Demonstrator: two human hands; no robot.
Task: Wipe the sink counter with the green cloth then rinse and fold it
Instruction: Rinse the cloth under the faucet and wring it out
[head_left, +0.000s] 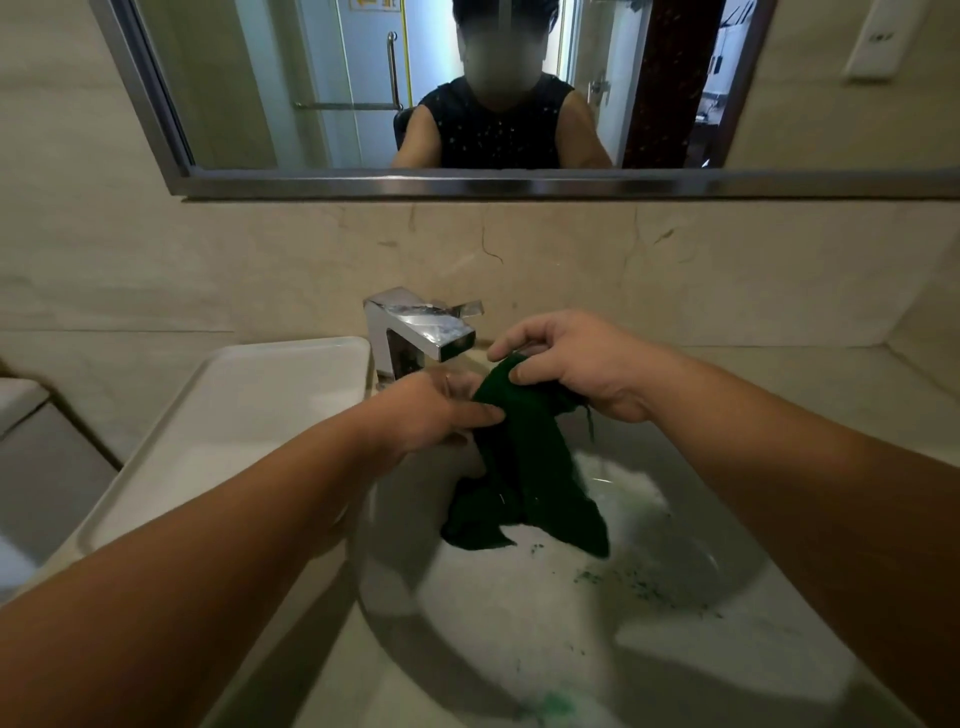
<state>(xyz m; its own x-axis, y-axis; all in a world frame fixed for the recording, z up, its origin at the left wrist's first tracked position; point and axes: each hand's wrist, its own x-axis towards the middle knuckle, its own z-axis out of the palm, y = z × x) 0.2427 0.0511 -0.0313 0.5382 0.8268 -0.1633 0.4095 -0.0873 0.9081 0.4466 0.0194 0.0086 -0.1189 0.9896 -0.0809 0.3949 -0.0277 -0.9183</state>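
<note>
The green cloth (524, 467) hangs over the sink (519, 639), held up between both hands just in front of the tap (415, 327). Its long axis runs from the bunched top end, near the tap's spout, down and towards the person. The lower end fans out into two limp, pointed flaps above the basin. Whether those flaps touch the basin cannot be told. The fabric is dark green, soft and slightly fuzzy, and creased into rope-like folds where it is gathered.

The left hand (431, 410) has a closed grip on the cloth's left edge, thumb lying along the top and fingers tucked behind the fabric. The right hand (571, 364) has a pinching grip on the top end, with curled fingertips and thumb closed on the bunched fabric. A thin dark strand (590, 423) dangles below it.

The sink is a round, smooth, pale bowl with a glossy, wet look, and small green specks (623, 579) are scattered across its far right side. The tap is polished chrome with square, blocky edges and a flat lever on top. To the left lies a white ledge (234, 415), smooth, with a raised rim and a rounded corner. The table (810, 374) and the wall (260, 260) behind it are beige stone with thin dark veins. A metal-framed mirror (467, 184) above reflects a person in a dark sleeveless top.
</note>
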